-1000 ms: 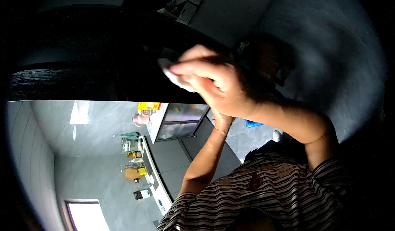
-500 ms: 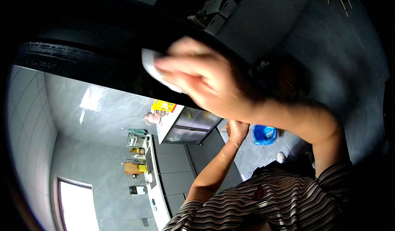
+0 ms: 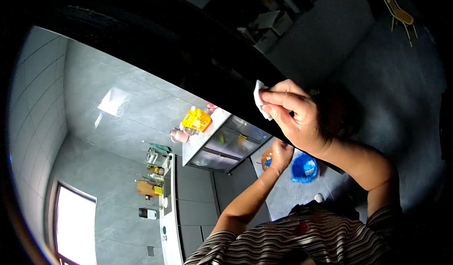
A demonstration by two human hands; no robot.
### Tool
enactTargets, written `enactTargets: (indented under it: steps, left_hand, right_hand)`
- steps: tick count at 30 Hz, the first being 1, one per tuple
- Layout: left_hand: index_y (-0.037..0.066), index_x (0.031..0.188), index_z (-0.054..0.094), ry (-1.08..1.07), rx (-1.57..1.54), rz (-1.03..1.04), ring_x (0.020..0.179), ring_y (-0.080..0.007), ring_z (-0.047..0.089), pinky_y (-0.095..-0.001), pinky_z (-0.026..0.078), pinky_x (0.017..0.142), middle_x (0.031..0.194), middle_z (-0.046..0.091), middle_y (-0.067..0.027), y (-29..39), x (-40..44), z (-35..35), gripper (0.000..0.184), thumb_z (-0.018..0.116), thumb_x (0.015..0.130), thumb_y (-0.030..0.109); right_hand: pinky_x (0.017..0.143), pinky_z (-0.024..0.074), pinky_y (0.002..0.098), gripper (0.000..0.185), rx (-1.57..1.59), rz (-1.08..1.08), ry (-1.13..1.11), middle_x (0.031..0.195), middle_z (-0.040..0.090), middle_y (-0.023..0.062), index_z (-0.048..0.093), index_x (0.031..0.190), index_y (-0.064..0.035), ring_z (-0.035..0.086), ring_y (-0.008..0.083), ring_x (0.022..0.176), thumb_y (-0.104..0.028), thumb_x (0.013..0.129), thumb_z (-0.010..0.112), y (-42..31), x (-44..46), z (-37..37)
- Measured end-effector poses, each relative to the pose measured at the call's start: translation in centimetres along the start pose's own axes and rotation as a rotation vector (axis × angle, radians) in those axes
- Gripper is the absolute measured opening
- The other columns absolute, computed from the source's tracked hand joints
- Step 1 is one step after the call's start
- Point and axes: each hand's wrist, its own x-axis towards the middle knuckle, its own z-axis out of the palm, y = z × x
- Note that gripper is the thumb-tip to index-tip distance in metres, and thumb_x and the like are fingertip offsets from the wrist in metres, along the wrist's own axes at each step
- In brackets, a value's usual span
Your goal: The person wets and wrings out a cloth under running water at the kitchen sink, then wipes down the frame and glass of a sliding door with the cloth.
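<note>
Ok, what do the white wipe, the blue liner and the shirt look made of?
Wipe: matt, probably paper or thin cloth, as it bends in the right hand; which, I can't tell.
Liner: likely thin plastic film, slightly shiny, given its crinkles and highlights.
Shirt: matt fabric, judging by its soft folds; knit or woven is unclear.
</note>
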Motion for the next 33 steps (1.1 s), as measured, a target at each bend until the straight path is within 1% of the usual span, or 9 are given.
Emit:
enactTargets:
  steps: [2,7,12,13,15,16,19,24,33]
  left_hand:
    - [-0.004,0.098,0.056,-0.088,0.125,0.056,0.083,-0.0142,0.059,-0.0279,0.048,0.072,0.091,0.064,-0.006,-0.4,-0.3,-0.6,0.017,0.055,0.081,-0.004]
    - [-0.003,0.108,0.051,-0.203,0.095,-0.22,0.099,-0.0142,0.054,-0.0274,0.043,0.086,0.106,0.059,-0.0052,1.4,0.1,-1.0,0.026,0.054,0.083,-0.005]
    - [-0.004,0.108,0.051,-0.146,0.037,-0.25,0.096,-0.0132,0.054,-0.0266,0.043,0.085,0.103,0.06,-0.0045,2.4,-0.4,-0.3,0.025,0.055,0.083,-0.003]
    - [-0.003,0.098,0.055,-0.07,0.074,-0.185,0.084,-0.0134,0.055,-0.0287,0.044,0.075,0.09,0.061,-0.0063,3.5,-0.6,-0.2,0.018,0.054,0.081,0.0]
    - [-0.004,0.104,0.053,-0.125,0.075,-0.229,0.093,-0.0115,0.053,-0.0255,0.043,0.083,0.1,0.06,-0.0036,3.0,-0.5,-0.5,0.021,0.054,0.084,-0.004]
    - [-0.004,0.103,0.053,-0.111,-0.123,-0.147,0.093,-0.0118,0.054,-0.0261,0.043,0.083,0.1,0.06,-0.0047,-0.5,-0.4,-0.3,0.02,0.054,0.083,-0.003]
    - [-0.003,0.101,0.055,-0.075,-0.048,-0.051,0.087,-0.0123,0.056,-0.0274,0.046,0.076,0.094,0.062,-0.0065,-1.2,-0.4,-0.3,0.02,0.056,0.081,-0.003]
    - [-0.003,0.089,0.059,-0.029,0.049,0.081,0.079,-0.0122,0.056,-0.0272,0.046,0.07,0.087,0.062,-0.0059,0.9,0.3,0.2,0.011,0.057,0.079,-0.002]
    - [0.001,0.101,0.054,-0.065,0.276,0.169,0.084,-0.0125,0.052,-0.0278,0.045,0.076,0.094,0.056,-0.0028,-1.5,1.0,-0.3,0.023,0.061,0.082,0.011]
  right_hand:
    - [0.068,0.048,0.0252,0.021,-0.025,-0.079,-0.007,0.086,0.057,0.009,0.061,0.097,0.003,0.058,0.0174,0.077,0.005,0.076,0.059,-0.4,2.7,1.1]
    - [0.061,0.0468,0.0261,0.01,-0.006,-0.574,0.21,0.077,0.056,0.01,0.061,0.087,0.002,0.057,0.0193,0.068,0.001,0.077,0.059,-4.0,17.0,9.1]
    - [0.057,0.0452,0.0258,0.007,-0.082,-0.265,-0.191,0.069,0.056,0.0077,0.062,0.084,0.0006,0.056,0.017,0.062,-0.003,0.079,0.058,-8.7,22.0,10.2]
    - [0.056,0.0449,0.0258,0.007,-0.084,-0.194,-0.231,0.067,0.056,0.0072,0.063,0.083,0.0003,0.056,0.0165,0.06,-0.004,0.08,0.058,-8.1,21.4,10.0]
    - [0.054,0.0443,0.0257,0.008,-0.067,-0.12,-0.195,0.064,0.056,0.0063,0.063,0.082,-0.0002,0.055,0.0156,0.058,-0.005,0.081,0.057,-5.6,17.9,8.6]
    - [0.051,0.0417,0.0263,0.009,0.016,-0.509,0.249,0.068,0.056,0.0065,0.063,0.086,0.0012,0.052,0.0133,0.055,-0.004,0.081,0.058,-2.0,14.7,9.0]
    - [0.064,0.0441,0.025,0.018,-0.063,-0.133,0.022,0.08,0.055,0.0086,0.06,0.097,0.0053,0.055,0.0158,0.073,0.001,0.079,0.058,-0.9,3.0,2.0]
    - [0.063,0.0463,0.0262,0.017,-0.17,0.268,0.088,0.089,0.055,0.0108,0.059,0.096,0.0054,0.056,0.0164,0.072,0.003,0.08,0.056,2.8,-11.7,-3.5]
    - [0.065,0.0448,0.0272,0.015,-0.234,0.308,0.061,0.089,0.056,0.0112,0.058,0.097,0.0029,0.056,0.0198,0.075,-0.004,0.085,0.052,3.8,-13.1,-4.6]
